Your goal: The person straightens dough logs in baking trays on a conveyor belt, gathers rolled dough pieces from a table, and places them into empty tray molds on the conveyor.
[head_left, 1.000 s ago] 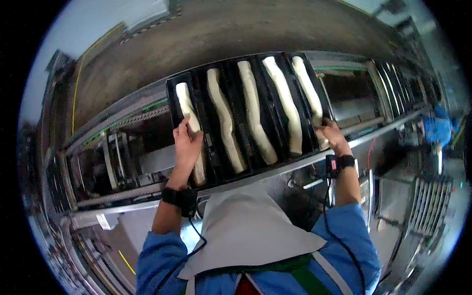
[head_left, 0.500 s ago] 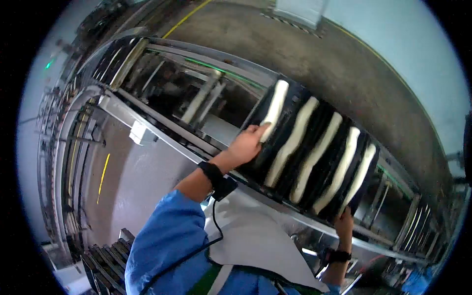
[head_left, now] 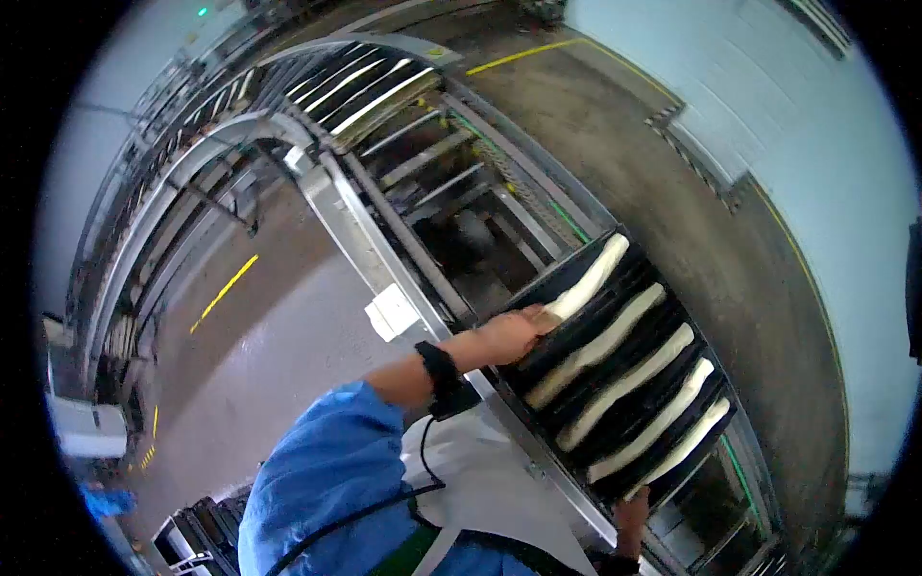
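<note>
A black grooved tray (head_left: 549, 357) carries several long pale dough strips, each lying in its own groove. My left hand (head_left: 514, 336) is closed on the near end of the leftmost dough strip (head_left: 594, 276), its fingertips partly hidden. At the tray's near right corner, my right hand (head_left: 632, 518) touches the near end of the rightmost dough strip (head_left: 693, 440) or the tray rim; I cannot tell which. Its fingers are small and mostly hidden. Between these two lie the other strips, including a middle dough strip (head_left: 629, 386), slightly wavy.
The tray sits on a metal-framed conveyor (head_left: 384, 259) that curves away at the far left, where more loaded trays (head_left: 360, 86) stand. A white box (head_left: 391, 313) is fixed to the near rail. Stacked dark trays (head_left: 206, 533) stand at lower left.
The view has turned, so the tray appears lower and more tilted, and more of the conveyor's curve shows. Both hands stay at about the same spots by the tray.
</note>
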Demonstrator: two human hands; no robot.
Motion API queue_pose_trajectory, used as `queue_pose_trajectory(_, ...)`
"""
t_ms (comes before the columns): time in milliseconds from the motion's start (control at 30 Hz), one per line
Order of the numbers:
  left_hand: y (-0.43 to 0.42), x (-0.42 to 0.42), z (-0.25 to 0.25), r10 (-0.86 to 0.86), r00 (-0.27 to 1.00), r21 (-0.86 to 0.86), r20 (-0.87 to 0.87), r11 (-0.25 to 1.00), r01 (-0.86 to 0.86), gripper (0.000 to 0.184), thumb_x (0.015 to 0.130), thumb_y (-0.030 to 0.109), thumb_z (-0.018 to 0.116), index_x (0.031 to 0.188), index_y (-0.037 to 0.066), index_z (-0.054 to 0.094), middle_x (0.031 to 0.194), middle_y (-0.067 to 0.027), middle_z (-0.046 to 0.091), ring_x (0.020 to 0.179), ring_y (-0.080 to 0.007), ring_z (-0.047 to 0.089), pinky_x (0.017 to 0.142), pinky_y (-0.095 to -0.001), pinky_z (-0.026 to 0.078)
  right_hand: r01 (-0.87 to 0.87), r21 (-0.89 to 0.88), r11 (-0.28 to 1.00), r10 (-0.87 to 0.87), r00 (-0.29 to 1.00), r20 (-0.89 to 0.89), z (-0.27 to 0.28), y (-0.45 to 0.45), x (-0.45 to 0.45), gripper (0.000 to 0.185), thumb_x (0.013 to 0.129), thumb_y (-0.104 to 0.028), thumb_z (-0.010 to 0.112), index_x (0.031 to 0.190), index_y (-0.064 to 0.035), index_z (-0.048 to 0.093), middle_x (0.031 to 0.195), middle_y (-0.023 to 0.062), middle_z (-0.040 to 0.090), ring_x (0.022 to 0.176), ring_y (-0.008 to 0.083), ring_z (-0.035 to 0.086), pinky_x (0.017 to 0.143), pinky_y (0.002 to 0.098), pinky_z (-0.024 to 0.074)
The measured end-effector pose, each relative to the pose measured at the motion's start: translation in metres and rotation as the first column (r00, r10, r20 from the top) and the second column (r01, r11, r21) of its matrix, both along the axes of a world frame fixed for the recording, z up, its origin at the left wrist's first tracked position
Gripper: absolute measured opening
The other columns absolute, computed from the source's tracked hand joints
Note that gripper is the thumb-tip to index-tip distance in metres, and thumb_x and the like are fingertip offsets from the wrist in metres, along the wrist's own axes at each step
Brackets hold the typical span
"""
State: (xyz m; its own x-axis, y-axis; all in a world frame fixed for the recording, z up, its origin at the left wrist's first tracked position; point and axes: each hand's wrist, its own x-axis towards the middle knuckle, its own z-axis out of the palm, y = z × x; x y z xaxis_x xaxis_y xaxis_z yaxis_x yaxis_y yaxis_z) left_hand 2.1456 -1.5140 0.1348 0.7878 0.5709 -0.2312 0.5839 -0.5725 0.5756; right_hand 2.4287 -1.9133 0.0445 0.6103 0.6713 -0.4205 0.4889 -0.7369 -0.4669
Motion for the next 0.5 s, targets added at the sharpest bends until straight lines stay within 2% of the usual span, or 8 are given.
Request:
queue_pose_trajectory(33,0.011,-0.02,0.026,0.06,0.984,-0.106,-0.168,0.991,-0.079,0.056,0.085,0.003,0.054,0.139,0.012,0.042,0.137,-0.026,0.046,0.121,-0.0402,0.05,0.104,-0.0424,0.042,0.05,-0.031,0.998,-0.053,0.993,-0.102,0.032,0.041,-0.025,0.045,0.077,-0.012,0.061,0.119,-0.0004,0.047,0.105,0.0207,0.061,0.093,0.0361,0.059,0.081,0.0423,0.046)
queue_pose_trajectory(100,0.024,-0.064,-0.001,0.104,0.964,0.189,0.246,0.97,-0.153,0.051,0.086,0.004,0.057,0.136,0.008,0.046,0.137,-0.0217,0.047,0.122,-0.0393,0.05,0.105,-0.041,0.042,0.049,0.028,0.998,-0.038,0.95,-0.311,0.047,0.094,-0.045,0.058,0.072,-0.003,0.059,0.127,0.0028,0.042,0.118,0.0174,0.055,0.104,0.0271,0.054,0.091,0.0373,0.0413)
queue_pose_trajectory(133,0.029,-0.082,0.023,0.257,0.941,0.051,0.219,0.96,-0.274,0.048,0.087,0.004,0.058,0.133,0.005,0.049,0.137,-0.0191,0.048,0.123,-0.038,0.049,0.106,-0.0403,0.042,0.013,0.124,0.992,0.041,0.903,-0.428,0.031,0.106,-0.04,0.065,0.071,-0.002,0.06,0.131,0.0041,0.037,0.125,0.0175,0.05,0.112,0.0256,0.05,0.096,0.0357,0.0374)
queue_pose_trajectory(167,0.028,-0.103,0.041,0.277,0.897,0.081,0.344,0.943,-0.323,0.048,0.085,0.006,0.059,0.132,0.006,0.05,0.132,-0.0201,0.051,0.117,-0.0376,0.053,0.099,-0.0406,0.045,0.153,0.198,0.968,0.025,0.728,-0.685,0.038,0.128,-0.054,0.07,0.071,0.0,0.06,0.135,0.0042,0.032,0.129,0.0179,0.047,0.116,0.0261,0.047,0.099,0.0351,0.0346)
queue_pose_trajectory(233,0.029,-0.152,0.061,0.452,0.796,-0.006,0.402,0.871,-0.492,0.045,0.084,0.005,0.061,0.129,0.006,0.053,0.129,-0.0197,0.054,0.117,-0.0368,0.053,0.1,-0.0409,0.044,0.088,0.227,0.97,0.107,0.682,-0.723,0.073,0.179,-0.091,0.077,0.071,0.001,0.061,0.139,0.0028,0.025,0.13,0.0179,0.044,0.118,0.0281,0.045,0.1,0.0363,0.0336)
queue_pose_trajectory(300,0.039,-0.205,0.055,0.495,0.753,0.125,0.434,0.794,-0.594,0.043,0.083,0.005,0.063,0.125,0.007,0.057,0.126,-0.0195,0.057,0.119,-0.0362,0.053,0.101,-0.0409,0.043,-0.023,0.117,0.993,0.092,0.766,-0.637,0.1,0.225,-0.122,0.076,0.073,0.0,0.063,0.139,0.0021,0.025,0.128,0.0167,0.044,0.117,0.0283,0.046,0.101,0.0373,0.0333)
queue_pose_trajectory(333,0.043,-0.232,0.057,0.553,0.718,0.14,0.423,0.743,-0.655,0.043,0.082,0.006,0.063,0.125,0.007,0.057,0.128,-0.0195,0.056,0.12,-0.0364,0.052,0.102,-0.0409,0.043,0.237,0.035,0.971,-0.15,0.714,-0.684,0.074,0.242,-0.135,0.071,0.075,-0.003,0.066,0.137,0.002,0.03,0.125,0.0143,0.046,0.115,0.026,0.046,0.102,0.0371,0.0333)
queue_pose_trajectory(500,0.07,-0.391,0.049,0.744,0.526,0.146,0.412,0.516,-0.844,0.043,0.083,0.008,0.064,0.125,0.008,0.057,0.132,-0.0192,0.053,0.124,-0.0367,0.049,0.103,-0.0406,0.042,0.195,0.24,0.951,0.013,0.749,-0.663,0.051,0.343,-0.201,0.074,0.076,-0.002,0.064,0.142,-0.0001,0.031,0.128,0.0131,0.048,0.114,0.0264,0.049,0.099,0.0367,0.0382)
